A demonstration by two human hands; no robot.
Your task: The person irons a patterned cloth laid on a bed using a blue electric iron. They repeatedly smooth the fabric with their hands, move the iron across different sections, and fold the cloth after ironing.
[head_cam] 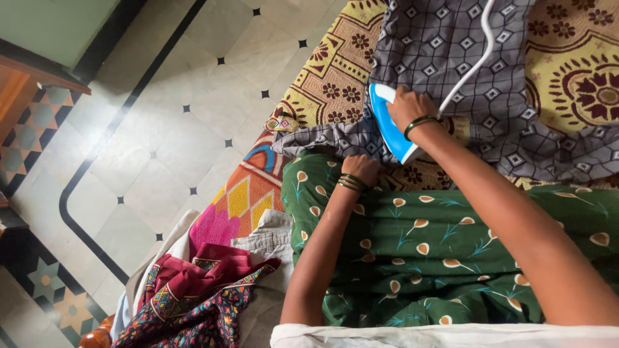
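My right hand [407,108] grips the handle of a blue and white iron [385,122], which rests on a grey patterned cloth [438,51]. A white cord [474,58] runs from the iron up across the cloth. My left hand [361,169] is closed on the near edge of the grey cloth, just below and left of the iron. Green bangles sit on both wrists. A green printed garment [438,245] covers my lap under both arms.
The grey cloth lies on a yellow and maroon patterned spread [329,77]. A heap of red, beige and multicoloured clothes [206,283] sits at lower left. A tiled floor [174,116] lies to the left, with a wooden furniture edge [39,74] at far left.
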